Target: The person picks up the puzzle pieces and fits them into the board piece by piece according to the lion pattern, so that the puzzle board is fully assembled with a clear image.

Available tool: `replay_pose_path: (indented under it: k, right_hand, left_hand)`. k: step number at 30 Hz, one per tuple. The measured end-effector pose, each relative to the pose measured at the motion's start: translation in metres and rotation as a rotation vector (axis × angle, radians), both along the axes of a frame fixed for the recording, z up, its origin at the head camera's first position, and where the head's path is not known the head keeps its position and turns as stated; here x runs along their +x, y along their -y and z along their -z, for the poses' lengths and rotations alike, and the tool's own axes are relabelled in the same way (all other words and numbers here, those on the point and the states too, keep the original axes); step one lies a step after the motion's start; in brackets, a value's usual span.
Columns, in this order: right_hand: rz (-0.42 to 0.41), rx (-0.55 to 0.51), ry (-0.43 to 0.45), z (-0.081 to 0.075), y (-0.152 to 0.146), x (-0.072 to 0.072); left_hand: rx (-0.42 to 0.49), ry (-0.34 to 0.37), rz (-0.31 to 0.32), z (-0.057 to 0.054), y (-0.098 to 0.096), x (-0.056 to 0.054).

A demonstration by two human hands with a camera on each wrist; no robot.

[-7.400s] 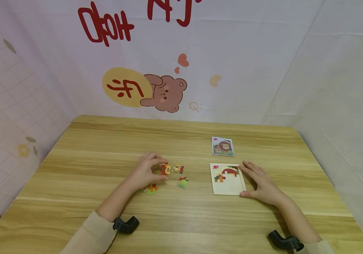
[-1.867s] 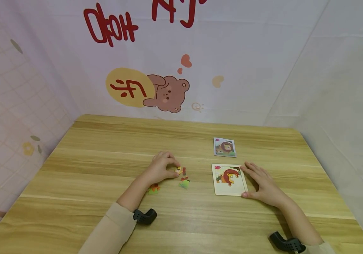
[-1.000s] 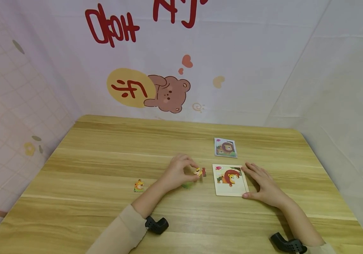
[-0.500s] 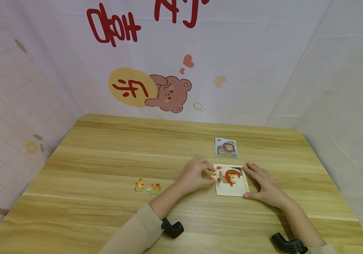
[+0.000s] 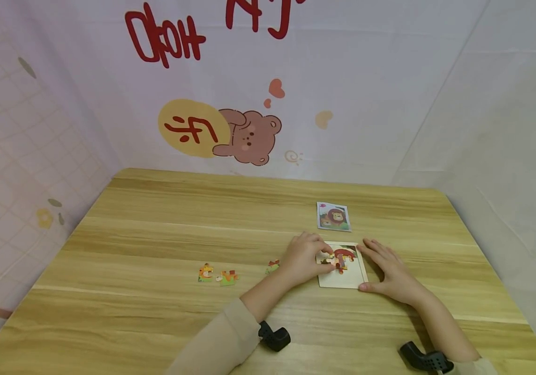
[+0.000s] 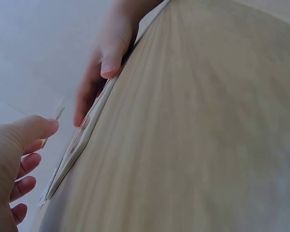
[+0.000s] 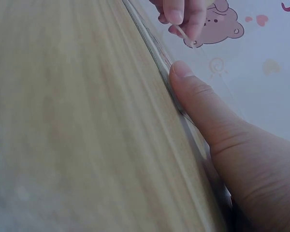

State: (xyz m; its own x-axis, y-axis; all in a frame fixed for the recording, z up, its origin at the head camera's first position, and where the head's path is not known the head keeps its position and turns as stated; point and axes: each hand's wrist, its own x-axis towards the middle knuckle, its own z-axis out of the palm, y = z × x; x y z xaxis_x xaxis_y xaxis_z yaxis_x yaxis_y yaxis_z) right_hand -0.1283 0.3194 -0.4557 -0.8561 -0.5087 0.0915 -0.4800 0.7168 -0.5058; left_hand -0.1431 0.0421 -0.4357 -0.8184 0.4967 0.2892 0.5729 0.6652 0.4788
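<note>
In the head view, my left hand pinches a small yellow-and-red jigsaw piece between thumb and fingers over the puzzle board. The right wrist view shows this piece tilted and raised above the board. The board is a square pale tray with part of a lion picture fitted along its top; its lower part is bare. My right hand holds the board's right side, thumb at the lower corner and fingers at the upper one. The left hand covers the board's left part.
Behind the board lies a small picture card with a lion on it. To the left are loose jigsaw pieces: an orange-and-green one, another beside it, and a green one partly behind the left hand. A fabric backdrop rises behind the table.
A lion-face piece has joined the picture on the board. My left hand then picked up another piece and carried it right, over the board. The right hand has stayed at the board's edge.
</note>
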Motion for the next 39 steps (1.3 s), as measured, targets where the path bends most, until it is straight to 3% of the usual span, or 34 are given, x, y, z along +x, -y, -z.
replay_pose_path:
  k: [20, 39]
  right_hand:
    - [0.006, -0.004, 0.008, -0.001, -0.001, 0.0]
    - [-0.001, 0.003, -0.001, -0.002, 0.0, 0.0]
  left_hand:
    - [-0.121, 0.038, -0.027, 0.006, -0.04, -0.004]
    - [-0.136, 0.065, -0.039, 0.009, -0.046, -0.004]
